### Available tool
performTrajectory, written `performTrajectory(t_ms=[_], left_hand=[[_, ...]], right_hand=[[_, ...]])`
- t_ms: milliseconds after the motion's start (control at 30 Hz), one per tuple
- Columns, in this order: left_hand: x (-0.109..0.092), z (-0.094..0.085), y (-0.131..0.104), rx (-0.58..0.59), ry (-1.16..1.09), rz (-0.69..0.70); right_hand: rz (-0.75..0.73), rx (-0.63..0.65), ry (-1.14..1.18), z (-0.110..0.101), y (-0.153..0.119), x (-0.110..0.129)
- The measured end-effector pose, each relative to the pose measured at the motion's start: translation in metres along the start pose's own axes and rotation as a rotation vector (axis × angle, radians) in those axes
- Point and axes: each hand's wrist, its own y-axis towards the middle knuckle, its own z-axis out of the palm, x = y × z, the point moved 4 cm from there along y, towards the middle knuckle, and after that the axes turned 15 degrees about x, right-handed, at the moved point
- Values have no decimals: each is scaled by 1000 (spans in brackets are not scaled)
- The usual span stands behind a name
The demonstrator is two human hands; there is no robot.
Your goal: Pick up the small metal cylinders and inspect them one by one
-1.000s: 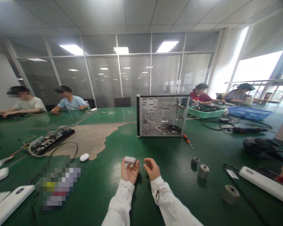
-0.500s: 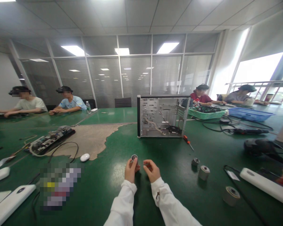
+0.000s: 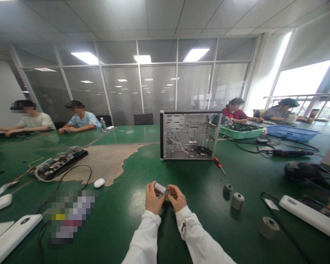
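Note:
My left hand (image 3: 154, 200) is closed round a small silver metal cylinder (image 3: 160, 188), which lies on its side between thumb and fingers, one end towards my right hand. Close by that end, my right hand (image 3: 178, 199) has its thumb and fingertips pinched together; whatever they hold is too small to make out. Both hands are over the green table (image 3: 121, 231). To the right stand a small dark grey cylinder (image 3: 228, 188), a larger grey metal cylinder (image 3: 238, 201) and another grey cylinder (image 3: 269, 228) nearer me.
An opened computer case (image 3: 191, 137) stands ahead, with an orange-handled screwdriver (image 3: 219, 166) beside it. Left are a circuit board assembly (image 3: 59, 164) and a white oval object (image 3: 99, 183). Green (image 3: 242, 134) and blue baskets (image 3: 291, 133), cables and a white power bank-like bar (image 3: 308, 216) lie right. Several people sit around.
My left hand has turned the cylinder from end-up to lying sideways, its end now facing my right hand. The right hand stays nearly in place, still pinched.

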Motion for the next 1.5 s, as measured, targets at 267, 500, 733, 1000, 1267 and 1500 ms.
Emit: performTrajectory(t_ms=[267, 500, 733, 1000, 1267, 1500], left_hand=[[-1, -1, 0, 121, 232, -31], [8, 5, 0, 178, 389, 16], [7, 4, 1, 204, 285, 11], [-11, 6, -2, 267, 246, 65], [-10, 9, -2, 258, 163, 103], [11, 7, -1, 236, -84, -24]], right_hand=[[4, 4, -31, 2, 0, -2], [17, 60, 66, 8, -1, -11], [22, 62, 68, 7, 0, -11], [0, 69, -112, 5, -2, -6], [9, 37, -118, 4, -1, -7], [-99, 58, -209, -4, -2, 11]])
